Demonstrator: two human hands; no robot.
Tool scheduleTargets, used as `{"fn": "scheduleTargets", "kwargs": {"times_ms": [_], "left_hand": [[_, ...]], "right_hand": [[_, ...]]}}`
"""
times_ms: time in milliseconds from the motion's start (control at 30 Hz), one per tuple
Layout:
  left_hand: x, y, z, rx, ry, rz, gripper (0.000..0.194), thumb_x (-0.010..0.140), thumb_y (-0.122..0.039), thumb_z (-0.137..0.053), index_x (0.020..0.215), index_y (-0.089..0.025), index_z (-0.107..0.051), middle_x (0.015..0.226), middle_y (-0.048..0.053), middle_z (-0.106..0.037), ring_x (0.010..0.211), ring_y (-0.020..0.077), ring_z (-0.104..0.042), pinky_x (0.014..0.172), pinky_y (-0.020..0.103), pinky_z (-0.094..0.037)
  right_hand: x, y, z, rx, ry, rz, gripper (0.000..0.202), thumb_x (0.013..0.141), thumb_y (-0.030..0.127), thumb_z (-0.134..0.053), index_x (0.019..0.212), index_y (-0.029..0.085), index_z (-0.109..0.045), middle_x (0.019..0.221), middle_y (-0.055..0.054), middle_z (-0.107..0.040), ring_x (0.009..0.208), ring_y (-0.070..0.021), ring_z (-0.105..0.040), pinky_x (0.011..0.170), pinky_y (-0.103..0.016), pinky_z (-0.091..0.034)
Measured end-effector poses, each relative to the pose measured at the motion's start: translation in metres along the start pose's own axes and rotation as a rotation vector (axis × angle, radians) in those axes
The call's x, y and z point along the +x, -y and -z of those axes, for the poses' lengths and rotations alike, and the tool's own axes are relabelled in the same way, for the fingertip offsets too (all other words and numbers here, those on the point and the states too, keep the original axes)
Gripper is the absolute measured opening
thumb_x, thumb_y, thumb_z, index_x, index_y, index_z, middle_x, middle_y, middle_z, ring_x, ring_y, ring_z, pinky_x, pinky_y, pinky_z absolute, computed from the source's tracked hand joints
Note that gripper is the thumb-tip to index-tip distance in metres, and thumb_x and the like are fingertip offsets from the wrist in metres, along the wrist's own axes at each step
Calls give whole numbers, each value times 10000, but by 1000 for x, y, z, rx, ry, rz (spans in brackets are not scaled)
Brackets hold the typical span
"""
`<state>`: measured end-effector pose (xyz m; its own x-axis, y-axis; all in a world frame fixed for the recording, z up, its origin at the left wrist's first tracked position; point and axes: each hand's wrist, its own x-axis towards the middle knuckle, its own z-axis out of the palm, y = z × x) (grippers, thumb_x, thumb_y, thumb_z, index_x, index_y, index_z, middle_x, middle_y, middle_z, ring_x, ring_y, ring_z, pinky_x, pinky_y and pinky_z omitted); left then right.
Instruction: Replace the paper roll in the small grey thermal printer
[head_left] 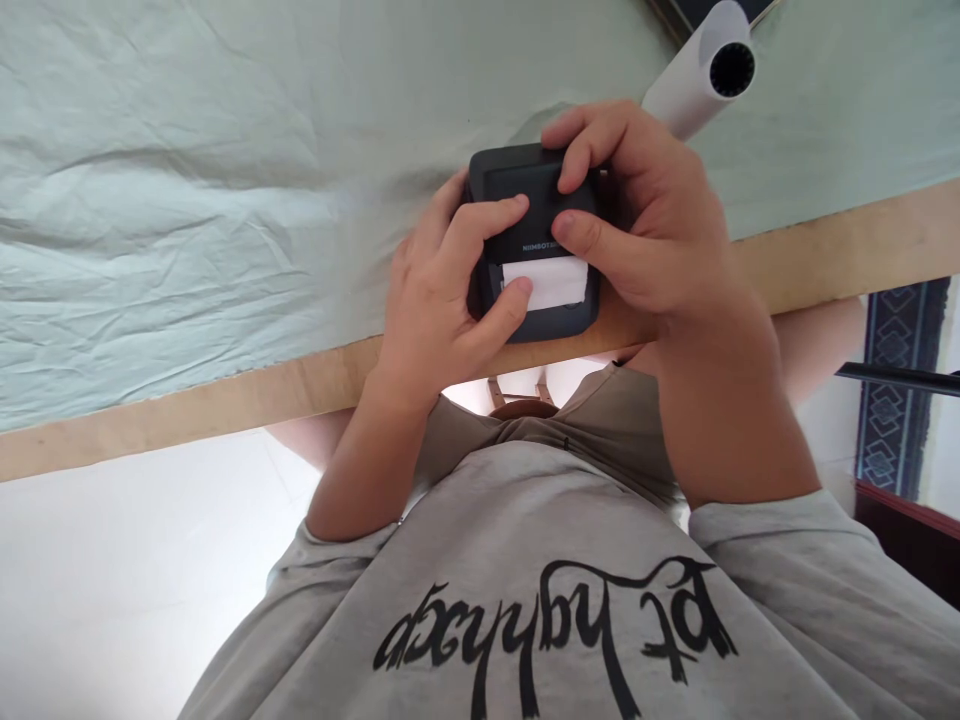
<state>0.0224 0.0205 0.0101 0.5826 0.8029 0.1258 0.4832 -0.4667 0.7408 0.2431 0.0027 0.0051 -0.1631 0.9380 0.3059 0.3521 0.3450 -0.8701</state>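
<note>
In the head view, a dark Niimbot label printer sat at the near edge of the table, between the person's two hands, its lower end reaching over the bare wooden edge. Whether it rested there or was lifted slightly could not be told. A white label lay across its lower part, just below the brand lettering.

The left hand was clamped on the printer's left side, forefinger on the top face and thumb on the label's left end. The right hand gripped the right side, with thumb and forefinger tips near each other over the top face and another finger across the upper edge; its remaining fingers were hidden.

Beyond the right hand, a white cylinder with a dark round end lay tilted on the pale green tablecloth, near a dark flat object cut off by the frame. Below were a grey T-shirt with black lettering and brownish trousers.
</note>
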Motion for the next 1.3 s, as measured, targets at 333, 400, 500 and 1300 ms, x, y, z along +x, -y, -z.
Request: {"fn": "scheduleTargets", "kwargs": {"times_ms": [333,400,500,1300], "left_hand": [[-24,2,0,18,20,77,923,917,-512,-661,1679,-425,-146,1738,-7,-324,1532,334,-461,1249,568,-454],[-30,5,-1,74,36,86,1028,863,-564,-735,1693,-408,-149,1744,2,-316,1561,378,-410,1249,605,-436],[-34,14,-6,113,66,44,1183,774,-709,-777,1708,-339,-151,1757,22,-288,1588,448,-334,1248,648,-400],[-33,20,-6,105,3,50,1056,730,-764,-826,1616,-371,-406,1660,79,-472,1528,421,-454,1272,607,-395]], "right_hand": [[-12,-4,-15,-80,-188,65,125,954,400,-598,1064,356,-639,1238,-2,-691,1278,-221,-642,1138,-466,-520],[-12,-4,-16,-72,-198,66,137,958,417,-604,1067,347,-651,1237,-18,-694,1280,-239,-641,1129,-469,-522],[-11,-8,-18,-51,-231,99,203,970,441,-598,1125,326,-659,1229,-53,-694,1251,-253,-644,1096,-460,-532],[-16,-7,-22,-148,-360,-56,360,987,563,-537,1213,309,-655,1156,-41,-757,1143,-233,-698,949,-384,-547]]}}
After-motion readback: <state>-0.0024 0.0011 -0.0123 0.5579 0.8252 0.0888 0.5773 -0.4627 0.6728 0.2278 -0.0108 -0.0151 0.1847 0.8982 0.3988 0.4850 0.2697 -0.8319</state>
